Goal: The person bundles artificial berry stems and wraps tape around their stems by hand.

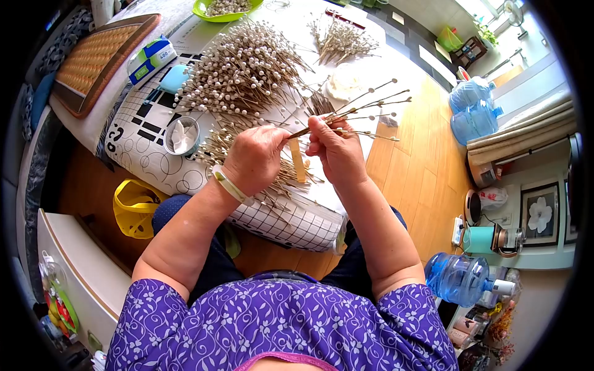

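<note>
Between my two hands is a small bunch of thin brown stems (pixel 366 110) with bud-like tips fanning out to the right. My left hand (pixel 253 157) pinches its lower end, and a pale bracelet (pixel 231 185) circles that wrist. Thumb and fingers of my right hand (pixel 337 148) close around the stems just beside it. From between the hands hangs a yellowish strip (pixel 297 162), perhaps tape. Beyond them lies a large heap of stems with white bead-like tips (pixel 241 68), and more loose stems (pixel 281 176) lie below my hands.
On the patterned table cover (pixel 154 164) stand a small cup with white pieces (pixel 184 137) and a tissue pack (pixel 151 60). A green bowl of beads (pixel 226 8) and another stem pile (pixel 341 40) lie farther back. Blue water bottles (pixel 459 278) stand right; a yellow bag (pixel 133 213) is left.
</note>
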### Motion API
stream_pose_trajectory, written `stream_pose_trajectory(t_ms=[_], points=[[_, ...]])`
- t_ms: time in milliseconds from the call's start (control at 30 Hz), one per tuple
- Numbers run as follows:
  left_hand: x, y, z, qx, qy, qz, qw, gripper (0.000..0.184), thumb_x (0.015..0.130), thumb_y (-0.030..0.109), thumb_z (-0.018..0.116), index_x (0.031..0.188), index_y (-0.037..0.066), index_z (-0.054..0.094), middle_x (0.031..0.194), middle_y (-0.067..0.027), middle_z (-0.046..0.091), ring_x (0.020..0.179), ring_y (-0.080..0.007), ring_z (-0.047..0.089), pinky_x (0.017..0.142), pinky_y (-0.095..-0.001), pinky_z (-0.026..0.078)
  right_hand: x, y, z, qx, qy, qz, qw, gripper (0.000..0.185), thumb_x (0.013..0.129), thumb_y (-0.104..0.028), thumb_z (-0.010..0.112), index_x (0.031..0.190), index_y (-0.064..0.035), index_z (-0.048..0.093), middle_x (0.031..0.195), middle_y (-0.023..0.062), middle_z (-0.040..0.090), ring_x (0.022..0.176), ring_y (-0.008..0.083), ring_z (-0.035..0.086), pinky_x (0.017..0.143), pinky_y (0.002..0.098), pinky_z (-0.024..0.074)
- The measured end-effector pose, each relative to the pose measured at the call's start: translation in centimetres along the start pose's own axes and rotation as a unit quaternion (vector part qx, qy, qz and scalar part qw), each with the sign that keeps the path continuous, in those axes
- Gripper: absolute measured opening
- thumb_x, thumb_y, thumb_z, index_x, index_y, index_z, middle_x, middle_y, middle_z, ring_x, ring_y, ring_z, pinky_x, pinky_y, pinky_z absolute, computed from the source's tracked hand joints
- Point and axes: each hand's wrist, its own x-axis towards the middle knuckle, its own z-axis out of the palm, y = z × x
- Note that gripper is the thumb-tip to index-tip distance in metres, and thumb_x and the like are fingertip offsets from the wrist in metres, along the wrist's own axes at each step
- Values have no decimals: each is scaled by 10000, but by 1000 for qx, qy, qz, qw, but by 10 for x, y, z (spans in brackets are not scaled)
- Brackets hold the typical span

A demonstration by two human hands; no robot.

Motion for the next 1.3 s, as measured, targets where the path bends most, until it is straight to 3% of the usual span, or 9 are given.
stream_pose_trajectory(t_ms=[133,200,300,600,700,1067,1100,1233,1300], points=[[3,-1,-2,-19,30,-12,999,116,708,-35,521,816,-18,563,761,-164,590,691,-315,578,612,-363,470,0,0,-3,19,-23,-4,1000,170,781,-156,653,856,-26,575,690,20,564,562,73,517,509,209,457],[3,-2,-4,-33,43,-23,998,102,715,-35,522,805,-17,567,746,-165,588,682,-316,577,605,-361,466,-2,-4,-1,-56,-82,-56,993,203,770,-123,659,929,-21,584,743,18,588,639,67,525,540,201,432],[3,-2,-4,-84,38,-68,993,86,744,-35,553,823,-31,588,721,-140,593,638,-263,583,573,-307,457,1,0,-5,-86,-122,-43,988,246,764,-90,657,988,-18,586,780,16,604,702,65,529,557,196,409],[0,-2,0,-157,27,-116,980,46,772,-33,550,792,-37,591,646,-79,577,561,-112,540,498,-234,419,10,10,-10,-50,-133,-85,986,91,777,-26,622,866,-8,623,790,51,625,622,81,544,543,208,455],[1,3,1,-165,41,-99,980,40,768,-36,554,789,-35,589,658,-76,582,566,-111,538,503,-233,421,11,11,-12,-36,-149,-89,984,109,783,-17,614,892,-9,612,851,71,621,629,110,548,565,232,464],[-1,7,4,-144,34,-93,985,57,765,-39,552,801,-27,593,680,-99,581,601,-157,559,539,-260,439,9,10,-10,-78,-129,-81,985,60,808,-43,593,858,-11,596,781,42,594,600,80,507,541,214,430],[-1,4,5,-149,44,-98,983,58,771,-32,551,807,-29,595,668,-84,579,590,-126,546,531,-246,432,8,12,-9,-84,-123,-86,985,80,807,-42,593,882,-18,600,795,32,600,607,71,505,543,205,425],[-3,0,3,-193,43,-153,968,55,783,-27,549,814,-35,594,640,-35,566,563,-62,498,500,-206,403,4,-2,3,-60,-124,-32,990,278,790,-72,618,1057,-27,561,893,17,620,762,67,558,625,205,473],[-3,-4,1,-204,38,-148,967,61,786,-33,544,815,-35,597,651,-37,573,557,-59,495,493,-200,397,3,-1,6,-55,-139,15,989,256,790,-89,626,1024,-2,571,877,30,624,754,89,574,648,213,488]])
